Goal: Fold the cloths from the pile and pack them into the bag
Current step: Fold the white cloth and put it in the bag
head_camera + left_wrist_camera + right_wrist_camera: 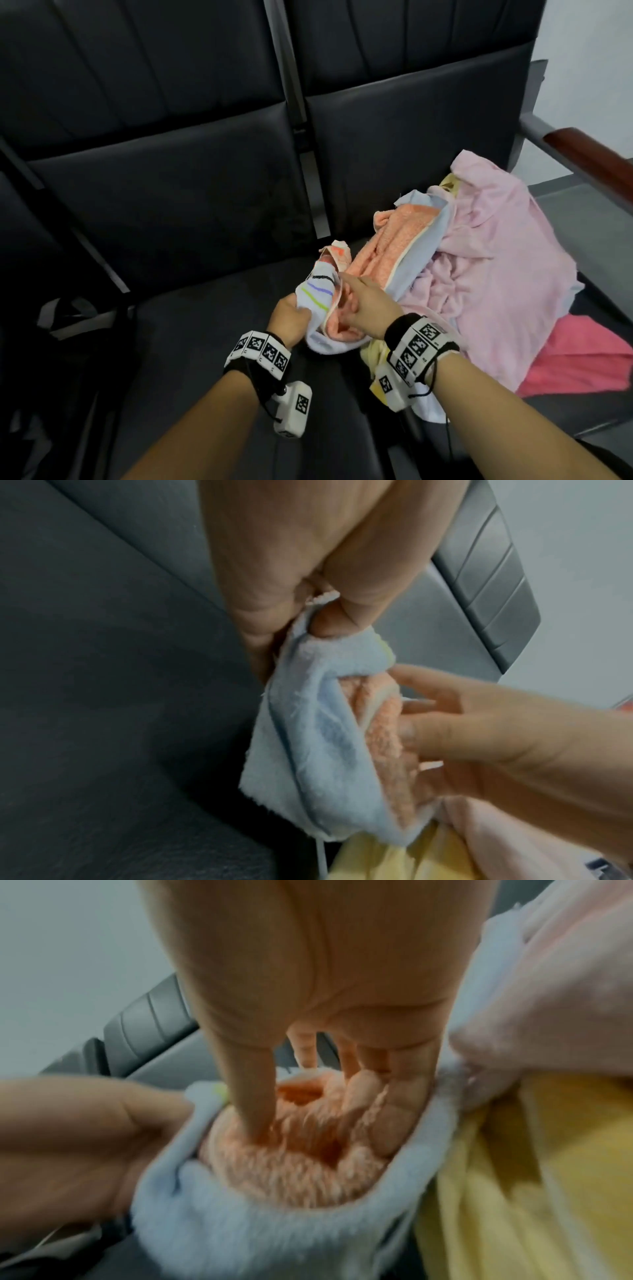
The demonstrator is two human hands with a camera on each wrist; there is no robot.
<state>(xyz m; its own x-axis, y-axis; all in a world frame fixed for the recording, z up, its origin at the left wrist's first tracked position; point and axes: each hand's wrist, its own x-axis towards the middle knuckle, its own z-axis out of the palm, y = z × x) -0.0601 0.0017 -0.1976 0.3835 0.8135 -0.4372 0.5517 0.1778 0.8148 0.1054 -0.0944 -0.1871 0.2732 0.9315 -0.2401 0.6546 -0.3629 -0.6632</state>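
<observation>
My left hand (289, 317) grips a corner of a pale blue cloth (317, 294) with coloured stripes; in the left wrist view the cloth (308, 737) is bunched between the thumb and curled fingers of that hand (291, 588). My right hand (366, 308) reaches into the orange cloth (394, 246) wrapped inside it. In the right wrist view its thumb and fingers (383, 1118) dig into the orange folds (291, 1172) and pinch them. Both cloths hang from the left edge of the pile on the black seat (212, 342).
A large pink cloth (496, 257) covers most of the pile, with a coral one (582, 359) and a yellow one (371, 356) beneath. A dark bag with a grey strap (68, 315) lies at the far left. A wooden armrest (592, 157) bounds the right.
</observation>
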